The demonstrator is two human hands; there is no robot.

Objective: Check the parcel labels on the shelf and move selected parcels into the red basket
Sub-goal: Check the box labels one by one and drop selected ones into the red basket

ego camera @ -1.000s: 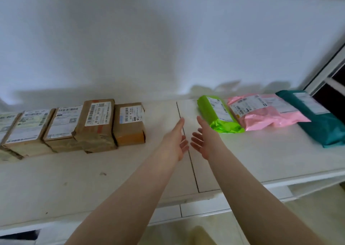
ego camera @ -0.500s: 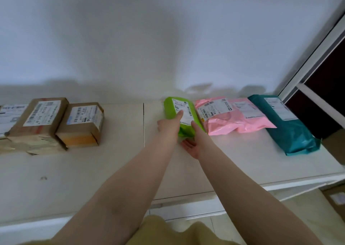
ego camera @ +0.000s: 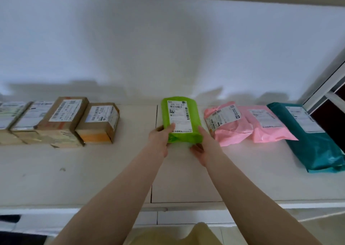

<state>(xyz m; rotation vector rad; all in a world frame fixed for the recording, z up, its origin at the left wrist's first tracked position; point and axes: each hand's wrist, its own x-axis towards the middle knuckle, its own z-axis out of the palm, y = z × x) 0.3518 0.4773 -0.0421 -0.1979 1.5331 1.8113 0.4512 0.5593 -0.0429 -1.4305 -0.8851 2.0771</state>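
Both hands hold the bright green plastic mailer bag (ego camera: 182, 120) by its near end on the white shelf (ego camera: 112, 170), label up. The left hand (ego camera: 161, 137) pinches it, thumb on the white label; the right hand (ego camera: 203, 145) cups its right corner, fingers curled beneath. The task looks to be at an early stage: this parcel is only being checked, and the red basket is not in view. To the left a row of brown cardboard boxes (ego camera: 78, 121) waits; to the right lie two pink plastic mailers (ego camera: 242, 125) and a teal plastic mailer (ego camera: 309, 138). Bare shelf lies on both sides of the green bag and toward the front edge, so there is room to lift it.
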